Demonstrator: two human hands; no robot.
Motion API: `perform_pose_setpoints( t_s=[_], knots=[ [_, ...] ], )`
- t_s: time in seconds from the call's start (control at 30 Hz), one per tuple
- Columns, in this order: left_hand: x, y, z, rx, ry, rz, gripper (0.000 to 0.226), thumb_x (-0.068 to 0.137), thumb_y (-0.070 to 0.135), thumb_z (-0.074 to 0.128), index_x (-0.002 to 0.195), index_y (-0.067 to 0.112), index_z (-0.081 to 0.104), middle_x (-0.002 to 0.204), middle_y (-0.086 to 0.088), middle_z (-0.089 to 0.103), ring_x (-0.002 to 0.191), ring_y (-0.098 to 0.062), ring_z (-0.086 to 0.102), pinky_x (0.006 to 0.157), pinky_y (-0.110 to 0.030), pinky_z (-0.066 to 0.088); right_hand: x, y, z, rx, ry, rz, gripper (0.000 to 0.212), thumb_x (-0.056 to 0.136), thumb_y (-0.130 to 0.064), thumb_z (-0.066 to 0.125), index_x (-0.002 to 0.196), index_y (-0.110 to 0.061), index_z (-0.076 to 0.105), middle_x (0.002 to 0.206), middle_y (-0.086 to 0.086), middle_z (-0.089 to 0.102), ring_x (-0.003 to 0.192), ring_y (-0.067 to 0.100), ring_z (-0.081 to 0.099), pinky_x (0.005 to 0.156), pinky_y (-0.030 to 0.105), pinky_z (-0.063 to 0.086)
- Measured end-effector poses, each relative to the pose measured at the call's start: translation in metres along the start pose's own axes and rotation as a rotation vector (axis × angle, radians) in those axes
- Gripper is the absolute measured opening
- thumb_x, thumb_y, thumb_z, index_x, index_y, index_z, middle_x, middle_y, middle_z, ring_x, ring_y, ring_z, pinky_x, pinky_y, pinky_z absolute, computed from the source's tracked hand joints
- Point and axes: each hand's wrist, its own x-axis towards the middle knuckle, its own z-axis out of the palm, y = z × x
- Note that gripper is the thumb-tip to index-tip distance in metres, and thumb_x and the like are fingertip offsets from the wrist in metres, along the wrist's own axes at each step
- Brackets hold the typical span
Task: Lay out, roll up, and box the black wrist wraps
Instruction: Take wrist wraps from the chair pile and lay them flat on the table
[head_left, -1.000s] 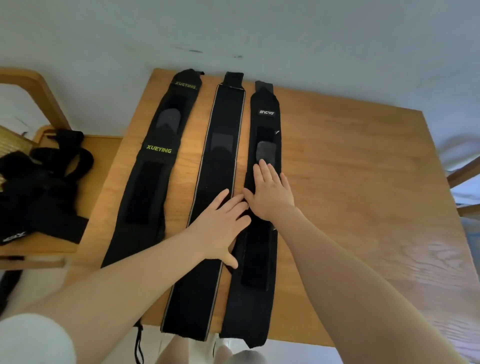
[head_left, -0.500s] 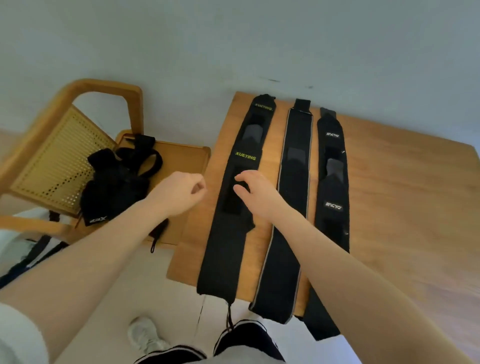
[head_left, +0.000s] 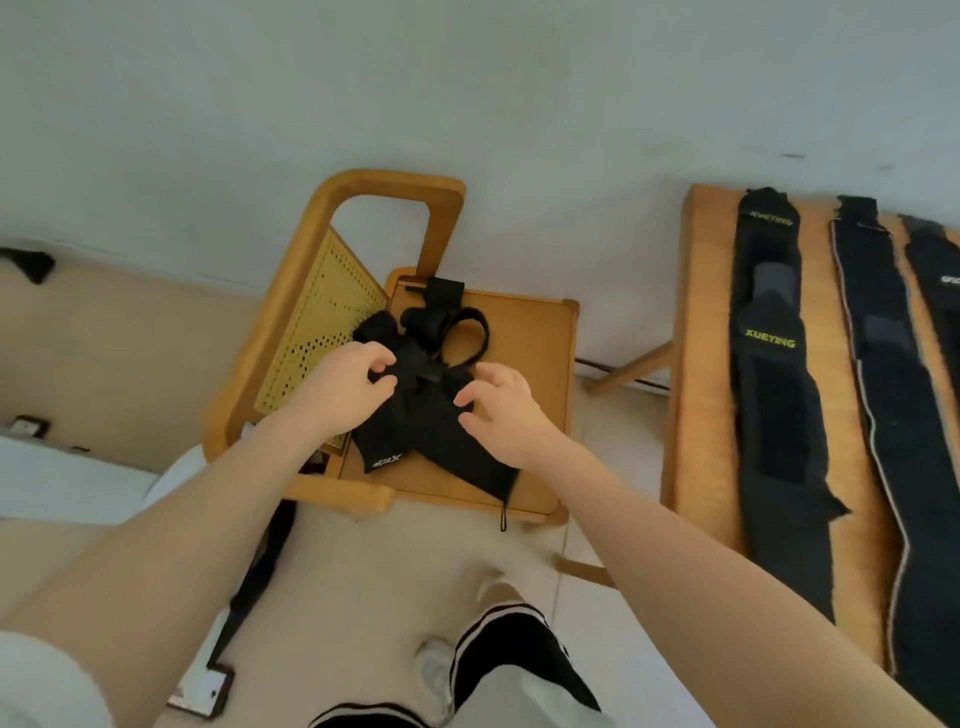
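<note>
Black tangled fabric wrist wraps (head_left: 415, 415) lie heaped on a wooden chair seat (head_left: 524, 332). Left hand (head_left: 343, 389) pinches the heap's upper fold, grip closed on it; right hand (head_left: 501, 415) hovers just beside, fingers apart. Right of both hands, three long black wraps (head_left: 774, 374) lie flat on the wooden bench (head_left: 701, 364).

Head camera looks steeply down, close over the chair (head_left: 524, 332).

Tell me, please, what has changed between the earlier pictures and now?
Both hands left the table: the left hand and right hand now reach the tangled black wraps on the chair. The three laid-out wraps stayed flat.
</note>
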Motion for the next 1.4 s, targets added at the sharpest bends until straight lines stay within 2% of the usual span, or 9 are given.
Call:
perform_pose_setpoints(
  t_s=[0.27, 0.4, 0.57, 0.7, 0.83, 0.93, 1.1, 1.27, 1.4],
  knots=[
    [0.087, -0.071, 0.025, -0.068, -0.124, -0.104, 0.045, 0.096, 0.024, 0.052, 0.139, 0.016, 0.042, 0.138, -0.006, 0.046, 0.114, -0.021, 0.054, 0.097, -0.032, 0.042, 0.100, 0.025, 0.026, 0.169, -0.014, 0.284, 0.027, 0.098, -0.021, 0.045, 0.121, -0.016, 0.059, 0.147, 0.006, 0.034, 0.137, 0.023, 0.028, 0.113, 0.037, 0.025],
    [0.132, -0.108, 0.045, -0.123, -0.166, -0.169, 0.048, 0.095, 0.023, 0.053, 0.141, 0.017, 0.039, 0.142, -0.005, 0.043, 0.119, -0.022, 0.051, 0.102, -0.035, 0.043, 0.153, 0.034, 0.048, 0.126, -0.102, 0.367, 0.027, 0.099, -0.019, 0.042, 0.120, -0.015, 0.058, 0.137, 0.006, 0.041, 0.121, 0.022, 0.044, 0.098, 0.029, 0.039],
    [0.173, -0.143, 0.086, -0.145, -0.232, -0.212, 0.052, 0.096, 0.017, 0.051, 0.145, 0.016, 0.033, 0.147, -0.006, 0.036, 0.123, -0.023, 0.049, 0.103, -0.034, 0.039, 0.196, 0.047, 0.093, 0.084, -0.182, 0.405, 0.034, 0.101, -0.015, 0.038, 0.132, -0.013, 0.051, 0.142, 0.007, 0.042, 0.127, 0.023, 0.044, 0.103, 0.027, 0.035],
    [0.197, -0.158, 0.124, -0.083, -0.293, -0.193, 0.055, 0.098, 0.014, 0.045, 0.149, 0.020, 0.024, 0.156, -0.004, 0.019, 0.140, -0.023, 0.028, 0.111, -0.033, 0.029, 0.215, 0.058, 0.130, 0.078, -0.166, 0.426, 0.045, 0.100, -0.022, 0.044, 0.144, -0.019, 0.035, 0.144, 0.006, 0.043, 0.132, 0.025, 0.040, 0.107, 0.036, 0.035],
    [0.207, -0.168, 0.149, -0.019, -0.364, -0.145, 0.069, 0.097, 0.019, 0.050, 0.152, 0.026, 0.009, 0.160, -0.001, -0.002, 0.139, -0.023, 0.030, 0.107, -0.031, 0.034, 0.223, 0.061, 0.166, -0.460, -0.234, 0.314, 0.066, 0.090, -0.056, 0.049, 0.146, -0.026, 0.030, 0.152, 0.004, 0.027, 0.143, 0.031, 0.014, 0.115, 0.053, 0.001],
    [0.208, -0.181, 0.156, 0.021, -0.422, -0.120, 0.081, 0.093, 0.018, 0.056, 0.151, 0.029, 0.000, 0.160, 0.002, -0.006, 0.127, -0.020, 0.046, 0.094, -0.027, 0.044, 0.227, 0.056, 0.197, -0.541, -0.246, 0.348, 0.096, 0.074, -0.070, 0.058, 0.148, -0.020, 0.023, 0.157, 0.007, 0.012, 0.146, 0.033, -0.004, 0.111, 0.057, -0.013],
    [0.206, -0.189, 0.149, -0.119, -0.303, -0.219, 0.072, 0.093, 0.011, 0.056, 0.151, 0.022, 0.014, 0.154, -0.009, 0.020, 0.128, -0.025, 0.044, 0.101, -0.030, 0.039, 0.228, 0.050, 0.205, -0.184, -0.061, 0.445, 0.055, 0.082, -0.052, 0.064, 0.128, -0.025, 0.054, 0.155, 0.002, 0.019, 0.145, 0.027, 0.001, 0.114, 0.052, -0.008],
    [0.202, -0.179, 0.111, -0.195, -0.256, -0.163, 0.056, 0.092, 0.005, 0.055, 0.143, 0.015, 0.037, 0.140, -0.010, 0.045, 0.126, -0.026, 0.047, 0.103, -0.033, 0.038, 0.197, 0.027, 0.140, 0.534, 0.105, 0.442, 0.035, 0.085, -0.029, 0.069, 0.117, -0.017, 0.064, 0.139, -0.004, 0.042, 0.130, 0.015, 0.037, 0.106, 0.031, 0.033],
    [0.190, -0.148, 0.059, -0.342, -0.185, -0.008, 0.033, 0.098, 0.020, 0.046, 0.131, 0.019, 0.053, 0.142, -0.003, 0.043, 0.131, -0.018, 0.039, 0.106, -0.026, 0.028, 0.158, -0.001, 0.067, 0.720, 0.101, 0.336, 0.025, 0.090, -0.020, 0.063, 0.115, -0.023, 0.063, 0.113, -0.007, 0.066, 0.107, 0.008, 0.060, 0.095, 0.030, 0.048]
  ],
)
